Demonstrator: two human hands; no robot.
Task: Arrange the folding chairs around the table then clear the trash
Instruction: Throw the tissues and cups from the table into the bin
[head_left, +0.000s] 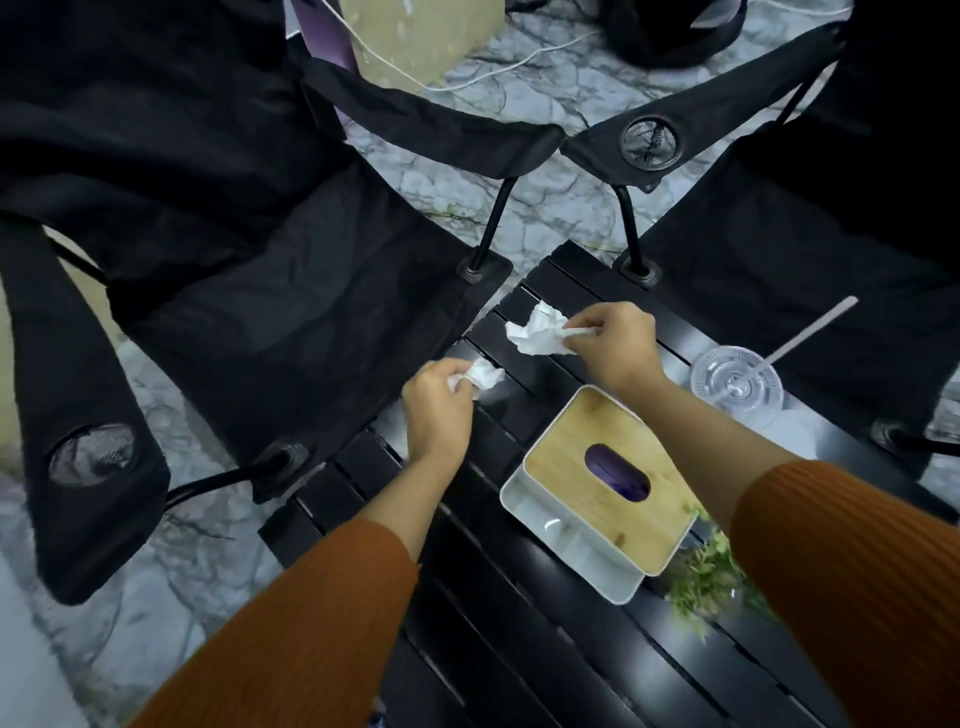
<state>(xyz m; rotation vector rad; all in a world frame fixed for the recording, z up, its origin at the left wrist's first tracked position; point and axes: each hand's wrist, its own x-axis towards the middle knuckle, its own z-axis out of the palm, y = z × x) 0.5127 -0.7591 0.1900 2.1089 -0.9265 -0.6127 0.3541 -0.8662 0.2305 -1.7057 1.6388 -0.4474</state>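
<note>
Mid-frame, the left hand (436, 410) is curled round a small crumpled tissue (488, 376), and the right hand (618, 343) pinches a larger crumpled tissue (535, 332), both over the black slatted tabletop (519, 623). Both wads look feather-light, soft and crushable, so any fold gives hold. Two folding chairs (234, 260) (779, 234) crowd the upper edges. The tissue box (597, 467) and plastic cup (737, 384) sit right, leaving the bottom of the frame free.

No legible text or labels anywhere

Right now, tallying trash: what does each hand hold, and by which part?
Left hand grips the small tissue, near end; right hand pinches the large tissue, right edge.
</note>
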